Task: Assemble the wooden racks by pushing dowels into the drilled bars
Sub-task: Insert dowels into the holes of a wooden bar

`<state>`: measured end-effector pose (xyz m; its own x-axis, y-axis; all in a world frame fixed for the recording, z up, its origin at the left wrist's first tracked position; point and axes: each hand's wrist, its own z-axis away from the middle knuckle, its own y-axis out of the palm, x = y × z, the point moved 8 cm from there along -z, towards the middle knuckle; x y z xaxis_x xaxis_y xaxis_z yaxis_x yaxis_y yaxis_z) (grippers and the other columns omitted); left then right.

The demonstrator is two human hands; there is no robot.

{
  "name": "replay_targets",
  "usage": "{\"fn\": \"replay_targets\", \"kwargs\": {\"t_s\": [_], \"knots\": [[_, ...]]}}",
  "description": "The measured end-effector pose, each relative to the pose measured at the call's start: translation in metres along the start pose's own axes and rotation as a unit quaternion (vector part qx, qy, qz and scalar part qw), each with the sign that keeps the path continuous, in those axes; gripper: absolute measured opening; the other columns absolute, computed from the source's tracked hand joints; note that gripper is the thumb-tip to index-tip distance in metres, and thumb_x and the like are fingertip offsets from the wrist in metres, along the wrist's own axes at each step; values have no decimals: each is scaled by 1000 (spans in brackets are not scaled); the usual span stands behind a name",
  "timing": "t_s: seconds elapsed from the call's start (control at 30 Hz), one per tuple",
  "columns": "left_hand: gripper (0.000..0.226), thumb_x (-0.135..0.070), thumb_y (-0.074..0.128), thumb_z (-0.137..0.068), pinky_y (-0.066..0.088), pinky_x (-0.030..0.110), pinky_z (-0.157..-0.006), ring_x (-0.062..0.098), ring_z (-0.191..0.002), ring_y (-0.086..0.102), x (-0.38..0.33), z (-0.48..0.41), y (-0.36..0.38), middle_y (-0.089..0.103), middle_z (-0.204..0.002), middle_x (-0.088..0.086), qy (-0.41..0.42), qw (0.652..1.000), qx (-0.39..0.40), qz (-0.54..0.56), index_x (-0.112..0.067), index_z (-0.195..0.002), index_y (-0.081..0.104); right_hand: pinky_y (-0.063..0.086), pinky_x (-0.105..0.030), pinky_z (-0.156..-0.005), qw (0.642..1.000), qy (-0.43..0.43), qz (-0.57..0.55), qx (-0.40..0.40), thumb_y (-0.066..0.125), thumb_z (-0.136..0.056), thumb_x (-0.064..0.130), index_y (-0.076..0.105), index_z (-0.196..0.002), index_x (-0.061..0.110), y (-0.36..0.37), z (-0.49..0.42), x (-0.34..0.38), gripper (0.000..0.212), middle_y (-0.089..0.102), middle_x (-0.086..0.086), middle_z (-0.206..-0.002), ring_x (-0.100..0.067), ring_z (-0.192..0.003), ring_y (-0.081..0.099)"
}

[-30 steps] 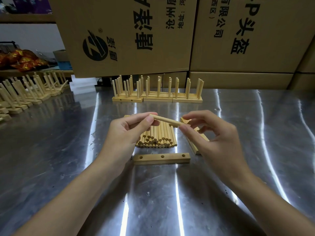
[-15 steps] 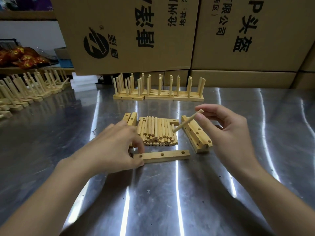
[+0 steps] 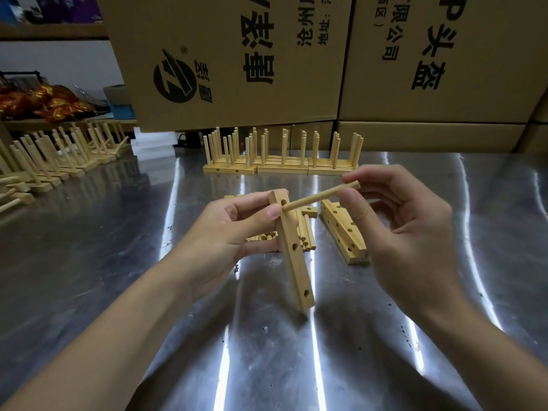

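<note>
Dowel [image 3: 321, 197] sits pinched at its 2 o'clock end in the right hand [image 3: 394, 232], tip at the top hole of the bar [image 3: 295, 256] the left hand [image 3: 234, 229] grips nearly upright mid-view. Light, stiff, smooth wood I reckon; hold nearer the tip so it won't wobble.

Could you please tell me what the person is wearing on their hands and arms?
The left hand and right hand are bare: no gloves, rings, watch or wristbands show. The forearms are bare too, with no sleeve in view.
</note>
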<state>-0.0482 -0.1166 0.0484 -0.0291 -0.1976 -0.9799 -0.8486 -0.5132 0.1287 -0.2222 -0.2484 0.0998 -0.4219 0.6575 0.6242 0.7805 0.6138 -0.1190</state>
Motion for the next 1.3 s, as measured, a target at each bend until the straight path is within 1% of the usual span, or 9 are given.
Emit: {"fn": "replay_targets", "kwargs": {"t_s": [0.23,0.43,0.6,0.7,0.8,1.0,1.1,1.17,1.3], "knots": [[30,-12,63,-103,65,41,-82,26,-110,76,5,-2,-1,78,-115,20,-13,1000,6,24,-8,-132,73,60,-33,-79,999,-15,35,-6,75,-99,9,72,-113,17,-3,1,1,16,75,7,-105,-21,-98,74],[33,-15,68,-99,66,46,-80,31,-116,74,6,-3,-4,77,-116,19,-15,999,-4,46,-8,-130,74,52,-17,-79,992,-62,107,29,75,-97,10,74,-112,12,4,3,13,15,74,8,-102,-12,-91,70],[39,-20,76,-88,67,47,-78,28,-112,76,6,-2,-7,79,-115,17,-10,1000,-17,21,-10,-126,77,51,-18,-72,985,-56,159,22,76,-96,22,76,-106,14,2,1,15,13,72,15,-95,-4,-84,67],[43,-24,78,-85,67,51,-80,29,-111,76,6,-1,-9,79,-114,16,-9,1000,-28,2,-11,-126,77,49,-22,-69,983,-32,180,22,73,-97,29,76,-102,16,1,0,12,14,71,17,-90,-8,-84,66],[45,-25,80,-83,68,45,-76,27,-107,77,4,-1,-8,79,-113,15,-7,999,-32,4,-12,-125,77,46,-22,-66,981,-14,192,26,71,-100,29,75,-96,18,0,-2,6,13,69,17,-85,-10,-82,65],[38,-24,81,-83,67,40,-74,28,-107,77,1,0,-3,79,-115,15,5,999,-29,20,-16,-121,79,39,-31,-59,979,26,203,27,60,-108,41,65,-76,23,0,2,-11,37,58,6,-64,-15,-64,56],[37,-18,76,-90,66,37,-70,28,-107,77,3,-1,-5,78,-114,17,-2,998,-40,44,-11,-126,76,47,-38,-63,986,60,151,30,51,-107,53,69,-82,24,1,4,-18,43,66,2,-73,-17,-70,62],[38,-17,73,-93,66,36,-67,26,-103,77,3,-2,-9,78,-110,16,-9,994,-56,92,-5,-129,72,49,-32,-67,989,77,126,14,43,-109,53,71,-90,26,-3,3,-25,43,70,7,-82,-14,-80,66],[36,-22,69,-96,66,34,-71,20,-96,75,4,-4,-24,75,-100,11,-17,980,-112,167,-4,-128,70,41,-24,-91,948,57,301,89,52,-105,44,73,-111,36,2,7,-49,23,64,23,-110,-6,-111,52]]}}
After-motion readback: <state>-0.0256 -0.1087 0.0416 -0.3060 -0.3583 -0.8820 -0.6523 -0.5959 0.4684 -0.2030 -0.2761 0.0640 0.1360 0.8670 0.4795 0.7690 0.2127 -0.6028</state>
